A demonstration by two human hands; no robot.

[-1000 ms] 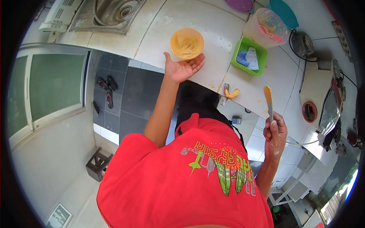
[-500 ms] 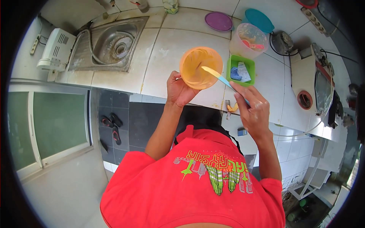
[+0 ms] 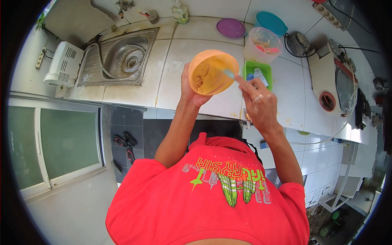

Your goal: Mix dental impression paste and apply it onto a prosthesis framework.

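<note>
An orange bowl [image 3: 233, 65] is tilted over the counter, and a thick yellow-orange batter [image 3: 209, 76] coats its inside. My left hand [image 3: 190, 90] is wrapped round the bowl's left side and underside; the bowl hides part of its fingers. In my right hand [image 3: 260, 102] is a light-blue spatula [image 3: 229, 74], gripped by the handle. The spatula's far end reaches inside the bowl against the right wall, where motion blurs it. Pale smears show on the right hand's fingers.
Beyond my right hand stand a green square container [image 3: 263, 70] holding packets and a clear tub [image 3: 262, 45] with a red scoop. Purple [image 3: 231, 28] and teal [image 3: 271, 23] lids lie behind. A steel sink [image 3: 122, 61] is left, a cream appliance [image 3: 326, 85] right.
The bowl has tipped so more of its inner left wall and batter show. My right hand has moved up and left, pushing the spatula deeper into the bowl.
</note>
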